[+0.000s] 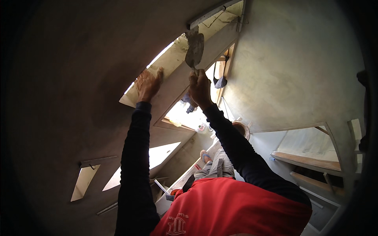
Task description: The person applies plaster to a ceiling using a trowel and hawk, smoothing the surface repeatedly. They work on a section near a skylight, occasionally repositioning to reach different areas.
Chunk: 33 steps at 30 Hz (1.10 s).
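Note:
My right hand (200, 88) is closed around the handle of a trowel (195, 53), its blade pointing up. Grey mortar clings to the blade, whose tip meets the upper part of a pale ledge (179, 55) along an opening in the wall. Lower and to the left, my left hand (149, 84) rests on the same ledge, thumb apart from the fingers and nothing seen in it. Bright light behind partly hides the fingertips.
A dark bag (220, 82) hangs by a doorway. A round tub (241, 129) stands below my right forearm. My sandalled foot (205, 156) is on a narrow raised surface. A small dark container (170, 197) sits beside me; wooden-edged shelves (307, 160) lie right.

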Each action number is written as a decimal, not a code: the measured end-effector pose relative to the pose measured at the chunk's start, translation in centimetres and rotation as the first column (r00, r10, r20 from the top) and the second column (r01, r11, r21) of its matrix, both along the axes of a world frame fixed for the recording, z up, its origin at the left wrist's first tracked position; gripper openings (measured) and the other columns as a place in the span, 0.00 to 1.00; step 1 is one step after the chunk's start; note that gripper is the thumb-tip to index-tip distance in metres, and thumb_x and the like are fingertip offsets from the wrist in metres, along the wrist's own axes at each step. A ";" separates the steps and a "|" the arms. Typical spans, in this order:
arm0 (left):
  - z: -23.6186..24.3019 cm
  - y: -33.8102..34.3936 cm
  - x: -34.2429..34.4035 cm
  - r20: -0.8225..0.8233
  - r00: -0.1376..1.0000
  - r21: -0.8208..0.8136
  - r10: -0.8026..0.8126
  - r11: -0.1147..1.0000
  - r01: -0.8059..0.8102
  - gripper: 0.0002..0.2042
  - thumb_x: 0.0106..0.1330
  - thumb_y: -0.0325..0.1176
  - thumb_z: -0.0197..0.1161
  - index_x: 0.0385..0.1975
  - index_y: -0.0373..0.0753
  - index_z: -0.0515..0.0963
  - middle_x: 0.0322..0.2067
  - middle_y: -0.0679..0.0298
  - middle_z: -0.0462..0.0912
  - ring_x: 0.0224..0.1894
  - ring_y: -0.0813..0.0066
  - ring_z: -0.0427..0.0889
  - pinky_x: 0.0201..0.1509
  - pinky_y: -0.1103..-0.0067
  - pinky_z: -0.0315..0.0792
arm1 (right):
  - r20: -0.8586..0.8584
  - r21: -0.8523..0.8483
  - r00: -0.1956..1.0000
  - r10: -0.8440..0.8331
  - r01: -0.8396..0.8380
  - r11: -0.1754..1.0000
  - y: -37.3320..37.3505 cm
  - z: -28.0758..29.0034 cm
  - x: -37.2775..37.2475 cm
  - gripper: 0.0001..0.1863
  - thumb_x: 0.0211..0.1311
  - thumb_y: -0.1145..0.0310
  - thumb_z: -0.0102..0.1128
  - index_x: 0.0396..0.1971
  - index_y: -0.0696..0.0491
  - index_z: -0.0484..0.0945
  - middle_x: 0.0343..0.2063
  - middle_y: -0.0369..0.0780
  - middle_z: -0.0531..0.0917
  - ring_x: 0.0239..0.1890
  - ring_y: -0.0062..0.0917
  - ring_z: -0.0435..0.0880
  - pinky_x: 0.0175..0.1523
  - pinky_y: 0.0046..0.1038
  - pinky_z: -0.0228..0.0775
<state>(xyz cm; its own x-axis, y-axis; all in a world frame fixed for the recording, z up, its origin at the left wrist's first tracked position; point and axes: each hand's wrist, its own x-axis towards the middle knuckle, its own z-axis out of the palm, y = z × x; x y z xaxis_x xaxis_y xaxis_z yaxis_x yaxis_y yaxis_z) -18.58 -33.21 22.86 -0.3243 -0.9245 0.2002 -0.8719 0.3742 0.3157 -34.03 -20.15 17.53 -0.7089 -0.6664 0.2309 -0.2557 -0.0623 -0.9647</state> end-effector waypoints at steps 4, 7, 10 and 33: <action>0.2 0.3 -0.2 -0.007 1.000 -0.063 0.000 0.998 0.000 0.45 0.69 0.65 0.54 0.70 0.28 0.62 0.69 0.38 0.66 0.74 0.43 0.62 0.76 0.56 0.55 | -0.093 -0.065 0.995 0.034 -0.040 0.997 -2.0 -0.5 -0.1 0.15 0.74 0.61 0.51 0.37 0.61 0.69 0.25 0.55 0.81 0.31 0.52 0.83 0.37 0.47 0.75; 1.5 0.6 -0.2 0.002 1.000 0.125 0.001 0.992 -0.001 0.44 0.69 0.64 0.54 0.71 0.29 0.62 0.70 0.41 0.65 0.75 0.46 0.59 0.78 0.56 0.48 | -0.123 0.093 0.992 -0.034 0.046 0.995 -1.0 -1.9 -0.1 0.16 0.73 0.61 0.51 0.39 0.62 0.70 0.29 0.59 0.83 0.37 0.59 0.84 0.41 0.51 0.75; 2.7 1.2 0.0 -0.048 0.998 0.248 -0.027 0.968 0.039 0.44 0.68 0.65 0.54 0.71 0.31 0.62 0.70 0.42 0.65 0.75 0.47 0.59 0.79 0.55 0.47 | 0.077 0.268 0.997 0.011 -0.031 0.963 0.7 -3.9 -0.5 0.18 0.72 0.59 0.51 0.39 0.63 0.71 0.31 0.59 0.83 0.38 0.58 0.85 0.43 0.49 0.76; 0.0 0.1 0.2 -0.128 0.991 0.063 -0.032 0.997 0.041 0.37 0.70 0.62 0.54 0.51 0.26 0.80 0.53 0.37 0.82 0.60 0.46 0.80 0.65 0.61 0.69 | -0.358 0.262 0.914 0.193 -0.101 0.960 9.6 -5.4 -5.5 0.14 0.74 0.60 0.46 0.38 0.57 0.72 0.16 0.37 0.72 0.15 0.21 0.73 0.22 0.29 0.68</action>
